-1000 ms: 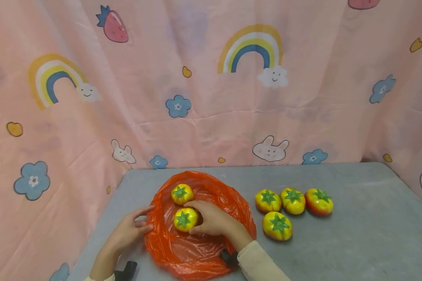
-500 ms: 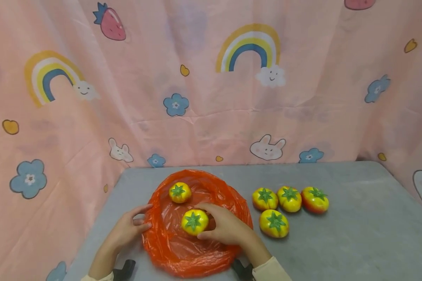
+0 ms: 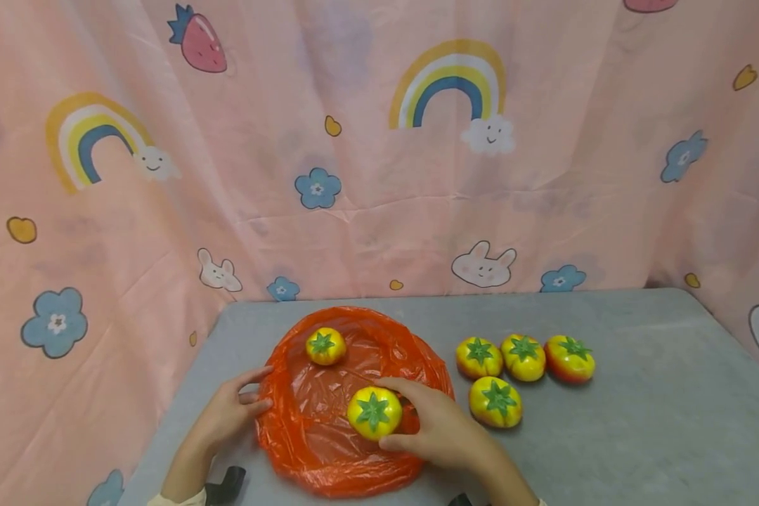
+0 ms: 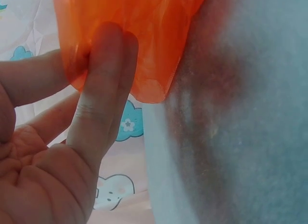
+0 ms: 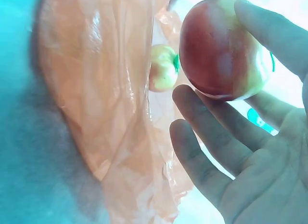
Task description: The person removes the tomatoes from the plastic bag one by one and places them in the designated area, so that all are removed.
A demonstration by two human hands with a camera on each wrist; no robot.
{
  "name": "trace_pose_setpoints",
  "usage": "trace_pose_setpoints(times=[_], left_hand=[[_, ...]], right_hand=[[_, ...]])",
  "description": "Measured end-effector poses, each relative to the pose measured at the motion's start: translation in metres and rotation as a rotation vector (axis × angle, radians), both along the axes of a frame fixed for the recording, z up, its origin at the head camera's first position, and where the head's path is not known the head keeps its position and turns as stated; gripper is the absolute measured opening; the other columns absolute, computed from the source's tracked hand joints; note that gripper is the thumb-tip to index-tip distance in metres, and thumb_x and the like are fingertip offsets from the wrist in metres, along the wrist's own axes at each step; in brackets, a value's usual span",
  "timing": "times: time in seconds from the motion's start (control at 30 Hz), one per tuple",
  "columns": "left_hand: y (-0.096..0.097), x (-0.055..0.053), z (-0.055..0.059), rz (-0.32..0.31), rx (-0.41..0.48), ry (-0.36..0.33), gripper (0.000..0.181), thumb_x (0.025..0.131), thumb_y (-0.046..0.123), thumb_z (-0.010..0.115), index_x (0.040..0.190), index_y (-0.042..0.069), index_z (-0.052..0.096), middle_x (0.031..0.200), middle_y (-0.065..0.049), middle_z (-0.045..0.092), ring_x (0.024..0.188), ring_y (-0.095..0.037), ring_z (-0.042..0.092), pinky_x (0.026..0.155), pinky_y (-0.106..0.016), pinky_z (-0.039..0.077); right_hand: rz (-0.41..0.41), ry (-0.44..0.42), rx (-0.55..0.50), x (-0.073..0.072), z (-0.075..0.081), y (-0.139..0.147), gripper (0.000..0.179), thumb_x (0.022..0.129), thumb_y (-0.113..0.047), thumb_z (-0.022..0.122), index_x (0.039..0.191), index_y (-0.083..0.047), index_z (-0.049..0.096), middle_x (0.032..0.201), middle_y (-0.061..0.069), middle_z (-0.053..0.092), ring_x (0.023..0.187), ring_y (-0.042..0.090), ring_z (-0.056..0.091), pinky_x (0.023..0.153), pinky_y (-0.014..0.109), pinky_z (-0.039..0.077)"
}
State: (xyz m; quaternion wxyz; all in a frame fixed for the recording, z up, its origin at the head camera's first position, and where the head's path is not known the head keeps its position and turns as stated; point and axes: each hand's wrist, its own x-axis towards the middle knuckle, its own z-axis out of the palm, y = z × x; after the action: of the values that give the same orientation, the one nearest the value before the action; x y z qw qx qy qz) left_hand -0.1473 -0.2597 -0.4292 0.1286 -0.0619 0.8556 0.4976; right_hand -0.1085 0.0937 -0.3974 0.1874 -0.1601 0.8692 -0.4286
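Observation:
An orange-red plastic bag (image 3: 341,481) lies with its round mouth facing up at the table's left part. My left hand (image 3: 224,416) pinches its left rim; in the left wrist view the bag's film (image 4: 159,55) passes between the fingers. Over the bag's right part, my right hand (image 3: 443,427) grips a yellow-and-red tomato (image 3: 374,413) with a green star-shaped top. Thumb and fingers reach round this tomato's right side, and the right wrist view shows its red underside (image 5: 216,50). A second tomato (image 3: 325,346) sits inside the bag near its far left rim.
Several more tomatoes stand right of the bag: a row of three, with the middle one (image 3: 523,358), and a single tomato (image 3: 495,403) in front. The grey table (image 3: 658,414) extends to the right. A pink printed curtain (image 3: 379,161) hangs behind it.
My right hand has drawn the gripped tomato right and nearer to me, away from the other tomato in the bag. It looks larger, so closer to the head camera. The left hand stays at the rim.

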Motion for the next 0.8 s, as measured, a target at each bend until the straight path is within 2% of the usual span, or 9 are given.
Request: trace_pose_setpoints(times=[0.13,0.37,0.5,0.63,0.8], left_hand=[[0.000,0.000,0.000,0.003,0.000,-0.009,0.057,0.090,0.003,0.069,0.144,0.010,0.052,0.121,-0.022,0.068,0.093,-0.024,0.074,0.080,-0.041,0.062],[0.000,0.001,-0.001,-0.012,0.013,0.012,0.057,0.090,0.001,0.068,0.144,0.008,0.051,0.131,-0.025,0.061,0.096,-0.025,0.073,0.080,-0.041,0.062],[0.000,0.001,-0.002,-0.014,0.008,0.015,0.057,0.089,0.002,0.069,0.144,0.008,0.052,0.131,-0.025,0.061,0.097,-0.026,0.073,0.081,-0.041,0.062],[0.001,-0.001,-0.003,-0.030,0.006,0.019,0.058,0.089,0.003,0.069,0.144,0.010,0.052,0.132,-0.024,0.061,0.097,-0.025,0.073,0.081,-0.040,0.062],[0.002,0.000,0.000,-0.014,0.002,0.006,0.057,0.090,0.002,0.069,0.144,0.010,0.052,0.132,-0.023,0.060,0.095,-0.024,0.073,0.081,-0.041,0.062]], right_hand=[[0.000,-0.020,-0.005,0.010,-0.001,0.005,0.072,0.078,-0.048,0.081,0.141,-0.035,0.049,0.144,-0.004,0.055,0.128,0.024,0.055,0.105,0.061,0.045],[-0.035,-0.111,0.008,0.021,-0.001,0.013,0.071,0.074,-0.053,0.082,0.137,-0.039,0.051,0.139,-0.006,0.059,0.119,0.020,0.057,0.100,0.064,0.047],[-0.045,-0.141,-0.007,0.025,-0.002,0.018,0.071,0.074,-0.053,0.082,0.136,-0.042,0.051,0.138,-0.008,0.059,0.120,0.021,0.057,0.100,0.065,0.047],[-0.064,-0.133,0.017,0.026,-0.002,0.023,0.071,0.073,-0.054,0.082,0.136,-0.041,0.051,0.137,-0.007,0.060,0.118,0.021,0.057,0.100,0.066,0.046],[-0.063,-0.070,0.070,0.024,-0.001,0.032,0.074,0.072,-0.056,0.081,0.137,-0.038,0.051,0.133,-0.007,0.062,0.110,0.018,0.058,0.097,0.061,0.050]])
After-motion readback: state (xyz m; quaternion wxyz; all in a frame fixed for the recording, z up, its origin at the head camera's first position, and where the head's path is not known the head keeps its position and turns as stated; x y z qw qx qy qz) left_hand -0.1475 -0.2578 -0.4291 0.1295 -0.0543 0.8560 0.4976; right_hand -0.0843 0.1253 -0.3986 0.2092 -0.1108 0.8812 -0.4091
